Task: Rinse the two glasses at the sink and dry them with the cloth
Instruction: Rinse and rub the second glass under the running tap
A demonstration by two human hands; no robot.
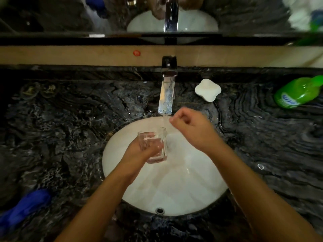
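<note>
My left hand (139, 152) grips a clear glass (153, 145) over the white sink basin (183, 189), with its mouth turned up toward the tap. Water runs from the chrome tap (167, 95) in a thin stream just right of the glass rim. My right hand (190, 128) hovers beside the stream with fingers loosely curled and holds nothing. A blue cloth (26, 205) lies on the dark counter at the lower left. Another glass (29, 89) seems to stand at the far left of the counter, faint in the dim light.
A white soap dish (208, 89) sits right of the tap. A green bottle (298, 93) lies at the far right. The dark marbled counter (70, 128) is wet. A mirror (70, 14) runs along the back wall.
</note>
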